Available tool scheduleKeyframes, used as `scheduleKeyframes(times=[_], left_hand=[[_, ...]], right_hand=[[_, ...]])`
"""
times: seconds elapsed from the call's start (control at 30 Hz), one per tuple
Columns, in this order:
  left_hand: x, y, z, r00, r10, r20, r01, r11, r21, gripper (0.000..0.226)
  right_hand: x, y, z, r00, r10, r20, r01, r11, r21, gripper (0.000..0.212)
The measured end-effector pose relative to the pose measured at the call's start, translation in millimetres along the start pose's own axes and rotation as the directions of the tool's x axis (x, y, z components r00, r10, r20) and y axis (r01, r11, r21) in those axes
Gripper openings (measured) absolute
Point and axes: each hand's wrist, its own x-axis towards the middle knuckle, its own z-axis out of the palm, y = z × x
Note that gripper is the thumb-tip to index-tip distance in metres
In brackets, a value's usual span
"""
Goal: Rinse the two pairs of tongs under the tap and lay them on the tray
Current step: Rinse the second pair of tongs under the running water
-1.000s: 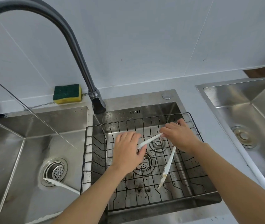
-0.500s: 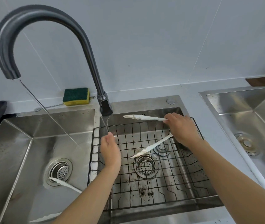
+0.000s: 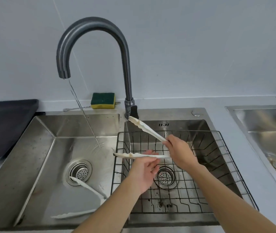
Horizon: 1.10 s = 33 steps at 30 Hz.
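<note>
Head view: right hand (image 3: 180, 153) is closed on the hinge end of the white plastic tongs (image 3: 144, 142), arms splayed, tips pointing left toward the thin water stream (image 3: 85, 118) from the grey gooseneck tap (image 3: 90, 31). Left hand (image 3: 143, 172), palm up and fingers loosely open, touches the lower arm from beneath without gripping it. Second white tongs (image 3: 86, 200) lie in the left steel basin (image 3: 41, 148). Black tray (image 3: 6, 125) sits far left.
</note>
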Motion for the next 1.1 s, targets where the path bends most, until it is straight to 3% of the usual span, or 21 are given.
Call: scheduleKeyframes(times=[0.27,0.47,0.73,0.97,1.1], left_hand=[[-25.6,31.6,-44.5,0.993,0.086,0.076,-0.077,0.990,-0.115,0.019],[-33.4,70.1,-81.6,0.987,0.152,0.044,-0.142,0.973,-0.182,0.019],[-27.3,128.0,-92.0,0.972,0.234,0.012,-0.230,0.963,-0.142,0.007],[-9.9,167.4,-92.1,0.973,0.225,0.043,-0.217,0.966,-0.142,0.012],[0.0,175.5,-87.9,0.978,0.208,0.033,-0.205,0.976,-0.080,0.013]], right_hand=[[3.5,-50.0,30.6,0.995,-0.050,0.082,0.043,0.995,0.094,0.025],[16.4,-95.3,63.4,0.987,-0.037,0.153,0.012,0.987,0.160,0.023],[30.0,-142.4,80.2,0.953,0.117,0.278,-0.186,0.954,0.236,0.021],[48.9,-167.1,89.3,0.887,0.260,0.381,-0.402,0.840,0.363,0.022],[56.1,-166.1,99.3,0.906,0.256,0.338,-0.359,0.887,0.291,0.019]])
